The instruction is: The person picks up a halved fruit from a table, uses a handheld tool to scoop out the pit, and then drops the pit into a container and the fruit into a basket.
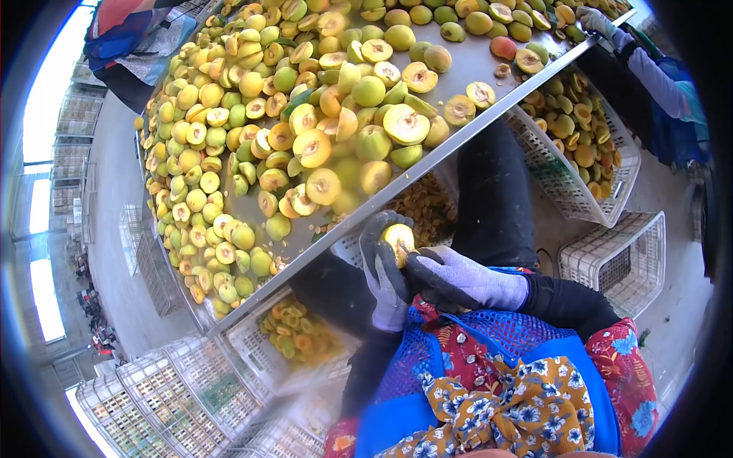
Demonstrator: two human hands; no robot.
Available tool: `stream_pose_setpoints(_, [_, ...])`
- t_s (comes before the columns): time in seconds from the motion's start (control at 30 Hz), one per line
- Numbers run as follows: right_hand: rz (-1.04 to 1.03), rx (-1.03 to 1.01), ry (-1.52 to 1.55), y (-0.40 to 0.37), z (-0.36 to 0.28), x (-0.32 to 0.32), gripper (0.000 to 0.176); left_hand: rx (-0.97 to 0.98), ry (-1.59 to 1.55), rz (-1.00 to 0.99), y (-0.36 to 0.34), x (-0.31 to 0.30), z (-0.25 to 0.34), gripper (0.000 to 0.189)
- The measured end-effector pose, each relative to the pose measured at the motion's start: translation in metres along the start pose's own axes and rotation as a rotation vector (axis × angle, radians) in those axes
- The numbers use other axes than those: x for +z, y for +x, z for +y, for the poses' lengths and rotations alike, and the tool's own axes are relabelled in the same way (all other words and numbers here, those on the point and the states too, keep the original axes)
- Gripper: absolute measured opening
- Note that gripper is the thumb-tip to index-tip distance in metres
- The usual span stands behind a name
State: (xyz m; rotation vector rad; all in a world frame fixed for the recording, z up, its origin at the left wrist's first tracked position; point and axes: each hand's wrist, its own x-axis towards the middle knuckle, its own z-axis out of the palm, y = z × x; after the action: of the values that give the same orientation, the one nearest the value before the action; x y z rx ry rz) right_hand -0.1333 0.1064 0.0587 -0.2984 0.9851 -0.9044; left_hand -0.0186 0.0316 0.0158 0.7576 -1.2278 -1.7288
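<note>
Just below the edge of the metal desk, the left hand is gripping a yellow fruit, its dark glove fingers curling round the far side. The right hand, also gloved, is closing its fingertips against the near side of the same fruit, so both hands are clamping it between them. The fruit is sitting above the person's lap, between the black-trousered knees and clear of the desk's surface. Whether it is whole or already cut, I cannot tell.

On the desk a heap of fruit is lying, yellow and green, some whole and many halved with the hollows facing up. Under the desk edge, behind the hands, a crate of brownish pits is showing. To the right a white crate is holding halved fruit, and an empty crate is standing just beside it. Another crate of halves is sitting under the desk at the left. At the top right, a co-worker's gloved hand is resting at the desk's far corner.
</note>
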Motion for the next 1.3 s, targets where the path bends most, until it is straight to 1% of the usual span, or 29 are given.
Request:
stream_pose_setpoints(0.03, [-0.042, 0.022, 0.082, -0.003, -0.004, -0.001, 0.042, 0.017, -0.015, 0.021, 0.002, 0.004, 0.000, 0.044])
stream_pose_setpoints(0.13, [0.063, 0.042, -0.075, -0.002, -0.009, -0.006, 0.042, -0.378, -0.199, -0.002, 0.012, -0.006, 0.008, 0.047])
stream_pose_setpoints(0.23, [0.181, -0.435, -0.481, 0.025, 0.027, -0.011, 0.043, -0.454, -0.074, 0.013, 0.012, -0.009, 0.007, 0.037])
stream_pose_setpoints(0.27, [0.092, -0.256, -0.264, 0.021, 0.027, -0.013, 0.042, -0.480, -0.032, 0.019, 0.012, -0.010, 0.007, 0.034])
stream_pose_setpoints(0.3, [0.007, -0.079, -0.049, 0.010, 0.012, -0.011, 0.042, -0.389, 0.017, 0.084, 0.011, -0.002, 0.008, 0.031])
stream_pose_setpoints(0.33, [-0.077, 0.100, 0.170, 0.005, 0.004, -0.011, 0.042, -0.338, 0.008, 0.067, 0.008, 0.001, 0.004, 0.031])
stream_pose_setpoints(0.37, [-0.155, 0.062, 0.211, 0.004, 0.008, -0.015, 0.040, -0.289, -0.002, 0.051, 0.004, 0.001, 0.000, 0.032])
stream_pose_setpoints(0.4, [-0.141, 0.141, 0.393, -0.002, -0.003, -0.013, 0.039, -0.258, -0.012, 0.024, 0.004, 0.002, 0.000, 0.035])
stream_pose_setpoints(0.43, [-0.359, 0.211, 0.608, 0.005, 0.002, -0.024, 0.039, -0.226, -0.022, -0.003, 0.004, 0.003, 0.001, 0.038])
stream_pose_setpoints(0.47, [-0.578, 0.281, 0.820, 0.010, 0.009, -0.033, 0.039, -0.188, 0.074, -0.067, 0.005, 0.004, 0.006, 0.037])
stream_pose_setpoints(0.5, [-0.602, 0.361, 0.967, 0.010, 0.008, -0.033, 0.037, -0.150, 0.169, -0.130, 0.010, 0.008, 0.016, 0.036])
stream_pose_setpoints(0.63, [-0.718, 0.414, 1.114, 0.008, 0.009, -0.039, 0.038, -0.201, 0.165, -0.194, 0.012, 0.012, 0.022, 0.035])
stream_pose_setpoints(0.67, [-0.635, 0.374, 1.023, 0.007, 0.008, -0.038, 0.039, -0.220, 0.148, -0.192, 0.013, 0.012, 0.022, 0.035])
stream_pose_setpoints(0.73, [-0.471, 0.298, 0.839, 0.003, 0.004, -0.035, 0.040, -0.150, 0.345, -0.159, 0.012, 0.008, 0.011, 0.043])
stream_pose_setpoints(0.8, [-0.535, 0.368, 0.922, 0.005, 0.007, -0.039, 0.041, -0.131, 0.359, -0.166, 0.013, 0.008, 0.007, 0.048])
stream_pose_setpoints(0.83, [-0.567, 0.403, 0.966, 0.007, 0.010, -0.041, 0.042, -0.153, 0.276, -0.191, 0.012, 0.009, 0.009, 0.048])
stream_pose_setpoints(0.9, [-0.680, 0.459, 1.037, 0.009, 0.015, -0.051, 0.043, -0.097, 0.281, -0.243, 0.013, 0.013, 0.014, 0.047])
stream_pose_setpoints(0.93, [-0.734, 0.489, 1.074, 0.009, 0.017, -0.055, 0.043, -0.022, 0.370, -0.269, 0.014, 0.017, 0.019, 0.047])
stream_pose_setpoints(1.0, [-0.650, 0.431, 0.999, 0.007, 0.017, -0.055, 0.043, 0.054, 0.509, -0.294, 0.017, 0.020, 0.022, 0.047])
stream_pose_setpoints(1.03, [-0.595, 0.403, 0.977, 0.005, 0.013, -0.051, 0.043, 0.052, 0.559, -0.290, 0.019, 0.021, 0.021, 0.047])
stream_pose_setpoints(1.07, [-0.542, 0.373, 0.954, 0.002, 0.008, -0.046, 0.043, -0.022, 0.450, -0.265, 0.019, 0.020, 0.014, 0.046])
stream_pose_setpoints(1.1, [-0.351, 0.273, 0.657, -0.003, -0.001, -0.039, 0.044, -0.093, 0.337, -0.232, 0.020, 0.018, 0.007, 0.045])
stream_pose_setpoints(1.13, [-0.238, 0.204, 0.464, -0.002, 0.001, -0.037, 0.044, -0.159, 0.225, -0.192, 0.020, 0.017, 0.001, 0.044])
stream_pose_setpoints(1.2, [-0.020, 0.072, 0.078, 0.003, 0.007, -0.032, 0.045, -0.318, -0.032, -0.042, 0.017, 0.017, -0.013, 0.042])
stream_pose_setpoints(1.23, [0.032, 0.041, -0.096, -0.003, -0.004, -0.028, 0.047, -0.320, -0.032, -0.006, 0.015, 0.019, -0.010, 0.041])
stream_pose_setpoints(1.3, [0.171, -0.238, -0.435, 0.001, 0.006, -0.023, 0.046, -0.452, -0.299, 0.049, 0.014, 0.014, -0.015, 0.040])
